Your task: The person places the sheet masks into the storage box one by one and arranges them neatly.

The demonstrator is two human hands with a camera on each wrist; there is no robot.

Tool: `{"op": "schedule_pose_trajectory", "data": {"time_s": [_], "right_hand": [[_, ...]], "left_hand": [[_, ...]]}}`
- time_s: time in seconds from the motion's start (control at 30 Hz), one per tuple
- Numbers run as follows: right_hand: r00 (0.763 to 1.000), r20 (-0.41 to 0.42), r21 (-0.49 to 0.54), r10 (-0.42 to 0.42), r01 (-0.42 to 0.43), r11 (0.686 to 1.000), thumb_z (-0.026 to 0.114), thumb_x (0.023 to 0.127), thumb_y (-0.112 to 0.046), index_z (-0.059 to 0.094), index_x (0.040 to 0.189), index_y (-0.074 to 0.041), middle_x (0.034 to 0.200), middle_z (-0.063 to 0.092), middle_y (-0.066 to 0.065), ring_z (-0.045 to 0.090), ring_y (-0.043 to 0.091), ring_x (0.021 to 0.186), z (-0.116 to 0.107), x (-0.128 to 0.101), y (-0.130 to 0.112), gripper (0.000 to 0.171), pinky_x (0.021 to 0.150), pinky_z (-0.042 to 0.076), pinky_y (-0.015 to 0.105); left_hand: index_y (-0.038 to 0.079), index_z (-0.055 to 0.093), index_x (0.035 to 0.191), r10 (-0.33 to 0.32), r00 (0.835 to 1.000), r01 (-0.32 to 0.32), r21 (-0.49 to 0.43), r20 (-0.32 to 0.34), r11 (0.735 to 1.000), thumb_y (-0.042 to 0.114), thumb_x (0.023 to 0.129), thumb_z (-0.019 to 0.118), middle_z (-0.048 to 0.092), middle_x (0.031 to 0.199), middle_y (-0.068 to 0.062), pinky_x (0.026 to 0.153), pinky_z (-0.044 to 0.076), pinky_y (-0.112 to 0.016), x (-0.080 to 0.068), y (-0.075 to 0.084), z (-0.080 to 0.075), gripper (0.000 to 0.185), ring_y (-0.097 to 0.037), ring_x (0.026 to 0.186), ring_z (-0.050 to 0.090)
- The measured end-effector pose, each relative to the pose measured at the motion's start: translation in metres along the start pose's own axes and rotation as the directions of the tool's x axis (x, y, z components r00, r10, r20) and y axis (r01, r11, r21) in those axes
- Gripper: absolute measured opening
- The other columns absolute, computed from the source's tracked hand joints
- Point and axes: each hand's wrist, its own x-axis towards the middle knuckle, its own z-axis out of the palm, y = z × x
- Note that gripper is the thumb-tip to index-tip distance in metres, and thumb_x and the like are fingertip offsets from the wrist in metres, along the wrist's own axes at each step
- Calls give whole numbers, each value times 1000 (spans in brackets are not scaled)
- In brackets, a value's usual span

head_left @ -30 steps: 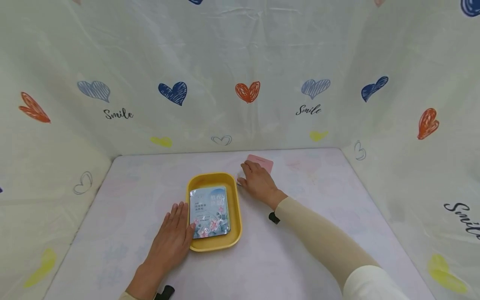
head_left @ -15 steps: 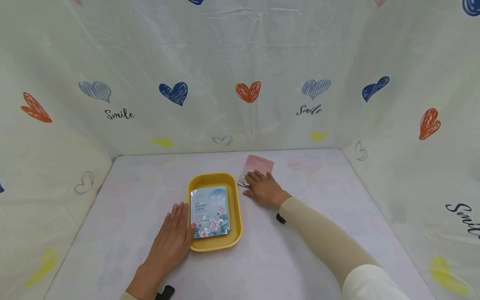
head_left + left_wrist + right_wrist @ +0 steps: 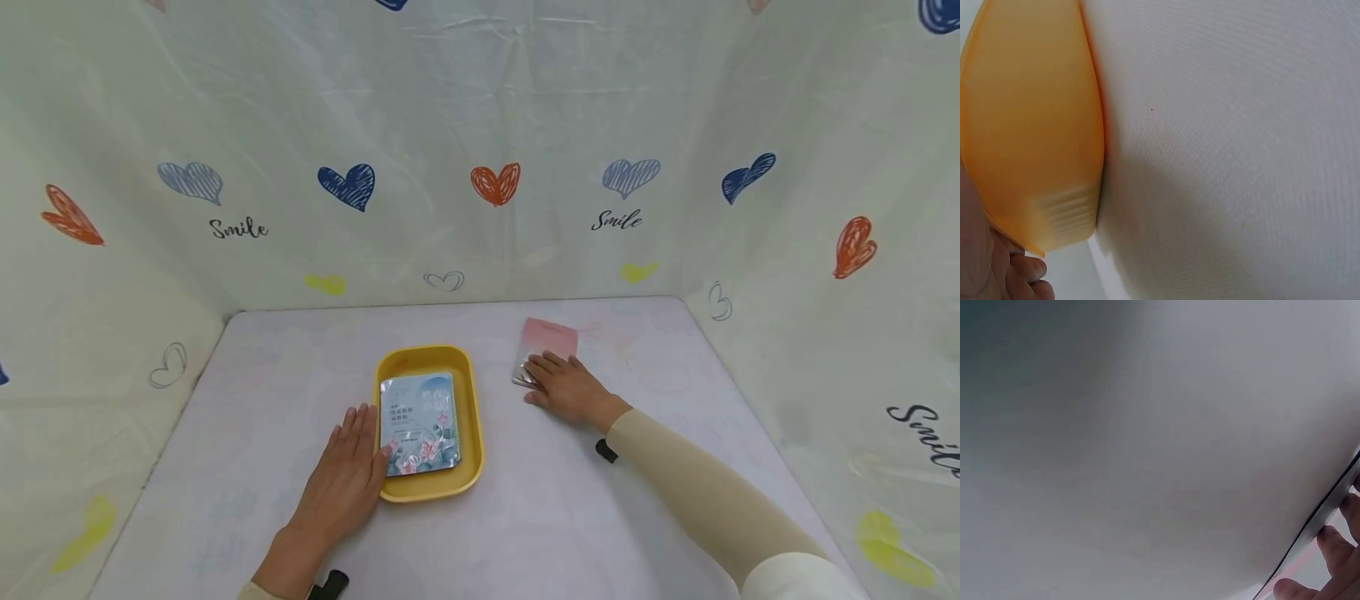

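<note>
The right hand (image 3: 564, 388) lies palm down on the bench (image 3: 525, 517), its straight fingers pressing on the near end of a pink packet (image 3: 546, 346) that lies flat on the cloth to the right of the yellow tray (image 3: 471, 417), clear of the tray's rim. In the right wrist view the fingertips (image 3: 1334, 545) rest along the packet's thin dark edge; this grip is flat and spread, not wrapped round anything. The left hand (image 3: 341, 479) rests flat on the bench at the tray's near left corner, fingers straight, with the thumb against the tray's rim beside the blue packet (image 3: 420, 423) lying inside the tray. The left wrist view shows the tray's outer wall (image 3: 1035, 137) close up, with fingertips (image 3: 1025, 275) under its corner. So neither grip has closed on anything.
</note>
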Motion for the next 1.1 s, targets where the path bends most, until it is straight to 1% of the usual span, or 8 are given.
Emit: {"op": "schedule_pose_trajectory", "data": {"time_s": [0.17, 0.33, 0.53, 0.67, 0.77, 0.83, 0.97, 1.1], "right_hand": [[997, -43, -16, -69, 69, 998, 48, 109, -56, 40, 163, -9, 168, 41, 11, 33, 37, 158, 6, -30, 7, 72, 124, 30, 69], [990, -83, -39, -113, 110, 993, 53, 107, -56, 45, 160, -6, 164, 47, 12, 41, 37, 154, 12, -57, 7, 73, 121, 36, 68], [985, -97, -31, -140, 137, 990, 54, 107, -55, 51, 156, -5, 158, 54, 13, 49, 37, 147, 12, -74, 1, 70, 117, 42, 65], [980, -158, -60, -121, 113, 992, 61, 105, -51, 55, 151, -5, 147, 61, 12, 56, 36, 137, 2, -68, 7, 65, 109, 50, 59], [974, -214, -125, -75, 49, 991, 67, 103, -49, 56, 148, -4, 140, 63, 13, 58, 37, 130, -5, -58, 22, 65, 103, 53, 58], [973, -229, -164, -37, -1, 986, 68, 101, -52, 56, 147, -3, 138, 62, 15, 57, 38, 128, -8, -50, 34, 68, 102, 52, 59], [979, -200, -170, 47, -82, 982, 68, 95, -65, 55, 148, -3, 140, 60, 17, 52, 39, 132, -12, -35, 54, 82, 106, 47, 61], [984, -150, -129, 99, -119, 984, 68, 91, -72, 54, 148, -4, 143, 57, 18, 49, 40, 133, -15, -24, 65, 90, 108, 44, 60]], "left_hand": [[-7, 17, 165, 5, 1000, -5, 6, -2, 1000, 34, 112, 48, 21, 173, -26, 130, 19, -62, 0, 1, 0, 74, -44, 162, 16], [-7, 17, 165, 1, 1000, -1, 1, 7, 1000, 35, 112, 48, 21, 173, -26, 130, 19, -62, 1, 2, -1, 74, -44, 162, 15], [-6, 16, 166, 2, 1000, -2, -2, 18, 1000, 36, 112, 47, 20, 173, -25, 130, 19, -62, 1, 3, -2, 75, -44, 162, 14], [-7, 15, 165, 0, 1000, 0, -5, 25, 1000, 35, 112, 47, 19, 173, -26, 130, 18, -62, 1, 2, -3, 75, -44, 162, 14], [-7, 14, 165, -6, 1000, 6, 0, 31, 1000, 36, 112, 46, 19, 173, -26, 130, 19, -62, 1, 2, -3, 75, -45, 162, 14], [-7, 14, 165, -10, 999, 10, 4, 32, 1000, 36, 112, 46, 19, 173, -27, 130, 19, -62, 0, 1, -3, 76, -45, 162, 14], [-7, 14, 166, -18, 999, 18, 6, 35, 1000, 36, 112, 46, 18, 173, -27, 130, 18, -62, 0, 0, -3, 76, -45, 162, 13], [-6, 14, 166, -16, 999, 17, -8, 34, 1000, 36, 112, 47, 18, 174, -26, 130, 18, -63, 0, 1, -2, 76, -44, 162, 12]]}}
